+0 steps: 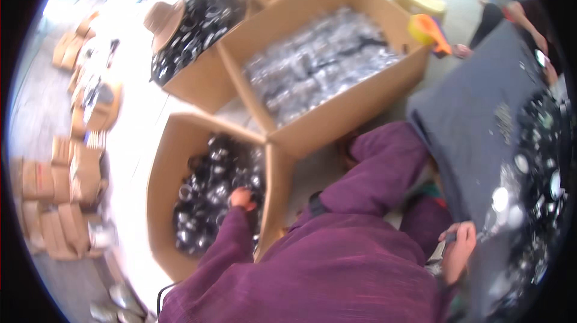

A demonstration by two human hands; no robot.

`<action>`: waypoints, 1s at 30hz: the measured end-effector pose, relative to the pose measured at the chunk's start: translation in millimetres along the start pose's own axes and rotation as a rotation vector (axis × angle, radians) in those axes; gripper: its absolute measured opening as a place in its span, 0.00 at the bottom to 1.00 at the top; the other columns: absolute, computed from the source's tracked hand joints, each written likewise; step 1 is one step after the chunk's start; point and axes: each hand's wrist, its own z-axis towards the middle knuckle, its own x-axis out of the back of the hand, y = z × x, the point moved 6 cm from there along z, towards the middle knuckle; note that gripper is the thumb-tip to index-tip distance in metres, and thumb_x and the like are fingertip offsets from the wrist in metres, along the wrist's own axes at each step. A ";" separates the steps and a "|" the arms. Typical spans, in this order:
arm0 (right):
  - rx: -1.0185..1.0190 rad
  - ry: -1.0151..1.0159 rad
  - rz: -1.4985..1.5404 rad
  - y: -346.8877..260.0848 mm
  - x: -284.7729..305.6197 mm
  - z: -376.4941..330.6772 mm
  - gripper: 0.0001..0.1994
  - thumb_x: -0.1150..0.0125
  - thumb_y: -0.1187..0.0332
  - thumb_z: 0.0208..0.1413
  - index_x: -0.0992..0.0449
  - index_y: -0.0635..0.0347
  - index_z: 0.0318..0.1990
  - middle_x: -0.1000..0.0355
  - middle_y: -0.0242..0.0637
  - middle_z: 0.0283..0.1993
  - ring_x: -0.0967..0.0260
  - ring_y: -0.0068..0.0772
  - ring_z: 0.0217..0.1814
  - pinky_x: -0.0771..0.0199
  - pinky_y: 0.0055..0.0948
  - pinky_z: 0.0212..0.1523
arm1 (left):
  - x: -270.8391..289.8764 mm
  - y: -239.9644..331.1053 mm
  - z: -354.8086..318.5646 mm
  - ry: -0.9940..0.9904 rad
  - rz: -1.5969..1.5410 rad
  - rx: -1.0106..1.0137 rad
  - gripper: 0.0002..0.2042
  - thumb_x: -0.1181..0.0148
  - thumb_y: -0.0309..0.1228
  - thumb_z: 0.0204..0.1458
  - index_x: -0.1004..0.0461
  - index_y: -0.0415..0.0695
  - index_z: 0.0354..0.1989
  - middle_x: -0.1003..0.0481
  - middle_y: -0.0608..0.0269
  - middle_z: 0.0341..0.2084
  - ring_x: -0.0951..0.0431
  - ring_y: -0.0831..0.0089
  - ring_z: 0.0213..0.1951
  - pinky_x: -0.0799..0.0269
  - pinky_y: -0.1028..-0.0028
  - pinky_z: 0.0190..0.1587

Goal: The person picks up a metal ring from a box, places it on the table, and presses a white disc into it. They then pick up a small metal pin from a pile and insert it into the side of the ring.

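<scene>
One left hand [242,198] reaches among dark glossy pieces [219,154] in a cardboard box [161,203], its grip impossible to tell; one right hand [461,246] curls round a small dark object [449,237].

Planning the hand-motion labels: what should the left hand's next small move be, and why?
Probably ease the left hand up out of the cardboard box: it is down at the dark shiny pieces, though whether it grips one is unclear. The right hand, beside the gray cloth, seems to hold a small dark piece.
</scene>
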 end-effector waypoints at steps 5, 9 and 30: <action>-0.459 0.311 0.166 87.5 58.4 -47.4 0.10 0.51 0.79 0.59 0.31 0.66 0.47 0.30 0.40 0.34 0.33 0.28 0.30 0.27 0.29 0.32 | 3.4 -8.0 -46.1 0.056 0.070 0.156 0.23 0.45 0.30 0.51 0.32 0.55 0.58 0.23 0.54 0.32 0.21 0.57 0.20 0.24 0.62 0.18; -0.338 0.572 0.206 135.5 174.7 -41.5 0.15 0.55 0.82 0.54 0.33 0.72 0.50 0.32 0.38 0.34 0.35 0.24 0.34 0.29 0.22 0.38 | -4.1 6.0 -59.3 0.333 0.414 -0.159 0.24 0.46 0.32 0.48 0.31 0.47 0.57 0.24 0.41 0.41 0.21 0.49 0.40 0.27 0.59 0.44; -0.360 0.543 1.272 176.0 345.3 -12.3 0.03 0.58 0.78 0.56 0.36 0.66 0.33 0.50 0.27 0.20 0.50 0.20 0.19 0.42 0.21 0.23 | -33.2 91.9 -27.6 0.274 0.639 0.127 0.55 0.26 0.44 0.33 0.59 0.68 0.70 0.46 0.31 0.63 0.34 0.36 0.56 0.33 0.47 0.53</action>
